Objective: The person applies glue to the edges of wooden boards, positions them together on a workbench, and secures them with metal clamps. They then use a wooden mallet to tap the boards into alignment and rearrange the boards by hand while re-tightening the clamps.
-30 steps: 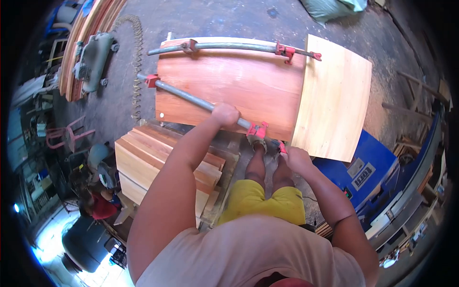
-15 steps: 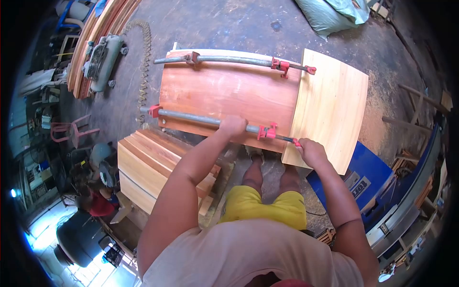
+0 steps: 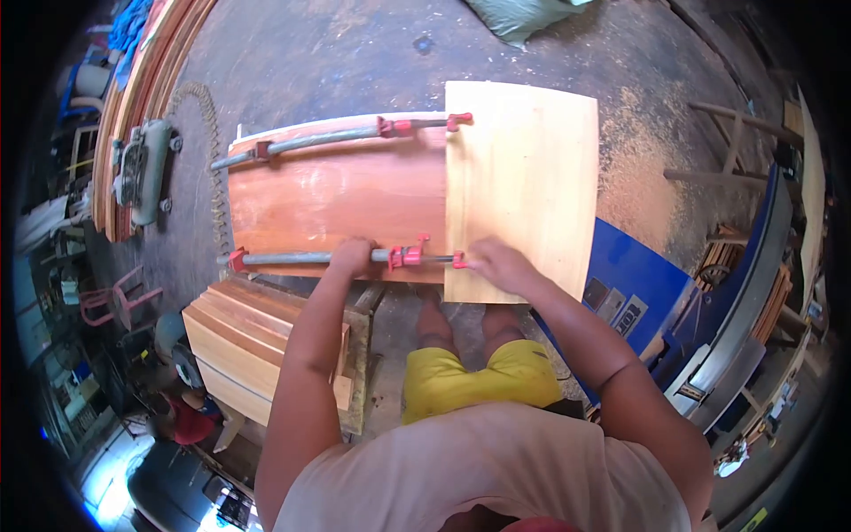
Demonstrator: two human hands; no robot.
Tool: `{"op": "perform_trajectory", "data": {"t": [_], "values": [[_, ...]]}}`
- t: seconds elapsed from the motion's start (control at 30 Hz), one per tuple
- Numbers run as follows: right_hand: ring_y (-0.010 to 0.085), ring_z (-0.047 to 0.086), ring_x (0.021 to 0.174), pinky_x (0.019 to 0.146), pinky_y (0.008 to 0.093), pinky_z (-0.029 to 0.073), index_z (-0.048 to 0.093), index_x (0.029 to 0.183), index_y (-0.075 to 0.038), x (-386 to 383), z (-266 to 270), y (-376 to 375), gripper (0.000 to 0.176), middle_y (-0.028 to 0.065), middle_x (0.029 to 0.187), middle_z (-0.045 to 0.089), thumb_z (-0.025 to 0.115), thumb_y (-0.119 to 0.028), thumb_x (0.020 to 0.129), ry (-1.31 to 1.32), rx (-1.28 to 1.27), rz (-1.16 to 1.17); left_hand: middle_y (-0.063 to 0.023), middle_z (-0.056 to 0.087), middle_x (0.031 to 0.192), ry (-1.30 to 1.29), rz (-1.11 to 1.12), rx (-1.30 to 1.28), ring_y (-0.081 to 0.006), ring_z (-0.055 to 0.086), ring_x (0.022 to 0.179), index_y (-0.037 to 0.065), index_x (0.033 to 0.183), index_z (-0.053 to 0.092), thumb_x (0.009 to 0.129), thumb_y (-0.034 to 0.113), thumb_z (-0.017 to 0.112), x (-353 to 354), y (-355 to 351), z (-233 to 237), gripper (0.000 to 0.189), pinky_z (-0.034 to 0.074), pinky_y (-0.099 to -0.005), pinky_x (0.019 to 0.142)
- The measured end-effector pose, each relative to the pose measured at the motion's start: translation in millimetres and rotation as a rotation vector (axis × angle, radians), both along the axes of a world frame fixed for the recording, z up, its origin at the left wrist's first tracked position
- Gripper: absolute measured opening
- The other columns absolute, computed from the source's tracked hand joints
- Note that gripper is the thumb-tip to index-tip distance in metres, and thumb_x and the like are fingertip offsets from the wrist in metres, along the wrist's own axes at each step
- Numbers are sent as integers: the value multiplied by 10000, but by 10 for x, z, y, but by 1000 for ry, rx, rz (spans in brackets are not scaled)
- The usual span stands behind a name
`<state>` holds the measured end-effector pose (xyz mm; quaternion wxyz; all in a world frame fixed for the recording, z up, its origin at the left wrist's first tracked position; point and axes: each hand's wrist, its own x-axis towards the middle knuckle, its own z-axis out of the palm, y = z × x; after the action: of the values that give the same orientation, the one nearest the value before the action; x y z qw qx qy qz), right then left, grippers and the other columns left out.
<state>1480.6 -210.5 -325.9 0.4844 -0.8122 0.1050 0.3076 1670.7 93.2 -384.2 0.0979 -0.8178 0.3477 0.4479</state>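
Observation:
A reddish wood panel (image 3: 355, 195) lies under two long pipe clamps, with a pale wood panel (image 3: 532, 177) across its right end. My left hand (image 3: 355, 255) is wrapped round the pipe of the near clamp (image 3: 292, 259). At that clamp's right end, the fingers of my right hand (image 3: 496, 264) are closed at the red screw handle (image 3: 459, 260); they are slightly blurred. Nobody's hand is on the far clamp (image 3: 328, 137), which runs along the panel's back edge.
Stacked boards (image 3: 253, 332) stand at the near left. A compressor (image 3: 146, 173) with a coiled hose (image 3: 213, 133) is beyond them. On the right are a blue machine (image 3: 634, 284) and sawdust (image 3: 643, 177). A seated person (image 3: 191, 421) is at lower left.
The view has turned, so the panels and clamps appear further left and straighter. My right hand has shifted its pose at the screw handle. My left hand still holds the pipe.

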Motion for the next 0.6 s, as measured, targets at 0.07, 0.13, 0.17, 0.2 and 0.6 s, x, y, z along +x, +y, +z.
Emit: {"op": "perform_trajectory", "data": {"t": [0.07,0.13,0.17,0.2,0.6], "values": [[368,531,1148,991,434,415,581,1191,-31,-239,-480,-436,448,209,1180,586,658,-323,860,-553,-295,-398,-149,645,1127,-44,46,-5,-332,608,1062,116,1116,617,722,253,730,61,15,-62,432,489,-436,913],[393,487,1195,1047,446,371,533,1234,2,-488,-602,-1069,530,228,1199,573,701,-287,823,-522,-505,-685,-170,590,1240,52,97,45,-342,569,1144,84,1230,546,751,226,722,202,-423,348,530,463,-410,966],[371,502,1191,1043,430,380,511,1254,6,-677,-638,-1333,553,220,1208,577,694,-309,839,-406,-642,-725,-175,580,1253,136,289,-221,-329,557,1166,73,1263,526,761,215,723,258,-440,195,558,460,-404,970],[349,517,1188,1040,413,389,489,1275,11,-810,-640,-1504,577,212,1217,582,688,-331,855,-286,-771,-759,-181,570,1267,222,483,-483,-316,546,1188,63,1297,506,771,203,725,301,-560,222,586,456,-397,973],[217,630,1017,859,362,522,468,1316,17,-1102,-1411,-1857,575,157,1176,626,669,-333,907,117,329,-1130,-190,676,1060,324,1032,-497,-244,657,970,-54,1162,607,820,272,722,-658,-2143,-39,486,525,-366,807]]}}
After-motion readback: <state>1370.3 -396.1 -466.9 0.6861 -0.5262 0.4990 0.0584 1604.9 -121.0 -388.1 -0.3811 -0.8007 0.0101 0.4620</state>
